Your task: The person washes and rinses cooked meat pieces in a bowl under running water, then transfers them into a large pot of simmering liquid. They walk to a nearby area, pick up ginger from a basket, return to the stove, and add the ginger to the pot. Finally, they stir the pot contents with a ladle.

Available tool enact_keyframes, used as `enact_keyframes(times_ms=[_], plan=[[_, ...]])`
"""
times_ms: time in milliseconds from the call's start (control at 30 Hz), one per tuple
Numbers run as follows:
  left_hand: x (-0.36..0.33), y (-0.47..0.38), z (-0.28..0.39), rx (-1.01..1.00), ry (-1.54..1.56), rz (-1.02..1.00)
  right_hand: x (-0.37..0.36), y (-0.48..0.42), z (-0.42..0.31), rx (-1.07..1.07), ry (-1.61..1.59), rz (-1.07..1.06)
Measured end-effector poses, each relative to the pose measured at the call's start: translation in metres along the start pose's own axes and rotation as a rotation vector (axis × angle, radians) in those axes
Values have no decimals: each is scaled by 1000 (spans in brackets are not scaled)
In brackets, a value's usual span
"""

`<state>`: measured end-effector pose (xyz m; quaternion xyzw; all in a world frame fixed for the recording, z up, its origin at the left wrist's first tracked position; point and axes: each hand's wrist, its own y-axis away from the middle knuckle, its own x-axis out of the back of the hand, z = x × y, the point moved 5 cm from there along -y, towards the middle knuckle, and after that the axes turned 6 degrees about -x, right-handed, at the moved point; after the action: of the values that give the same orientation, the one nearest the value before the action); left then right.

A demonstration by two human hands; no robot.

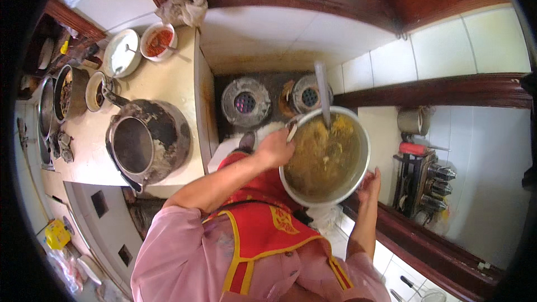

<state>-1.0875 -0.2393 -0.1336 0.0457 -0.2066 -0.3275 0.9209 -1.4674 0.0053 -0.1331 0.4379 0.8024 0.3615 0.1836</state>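
Note:
A large metal pot (366, 142) is held up in front of my body. Brownish soup (323, 167) with yellow and dark green bits fills much of it. The long handle of a metal ladle (322, 88) rises over the far rim, its bowl sunk in the liquid. My left hand (277, 147) grips the pot at its left rim, where a pale handle-like piece shows by the fingers. At the lower right side is my right hand (368, 186), its fingers partly behind the pot wall. A red apron with yellow trim (268, 235) covers my front.
Two round stove burners (246, 102) sit in a recess ahead; the left one glows faintly. On the left counter (176, 79) are a blackened kettle (133, 144), a bowl of red chili (159, 44) and a white bowl (121, 53). A knife rack (409, 176) stands right, beyond a dark wooden frame (436, 88).

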Motion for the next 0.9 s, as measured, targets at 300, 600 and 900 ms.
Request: enact_keyframes(times_ms=[300, 600, 900], plan=[[-37, -76, -18, 190, 105, 176, -26, -159, -62, -46, 76, -168], [-89, -150, -53, 427, 192, 226, -58, -281, -107, -130, 221, -186], [-103, -220, -69, 453, 206, 362, -111, -358, -138, -48, 258, -207]])
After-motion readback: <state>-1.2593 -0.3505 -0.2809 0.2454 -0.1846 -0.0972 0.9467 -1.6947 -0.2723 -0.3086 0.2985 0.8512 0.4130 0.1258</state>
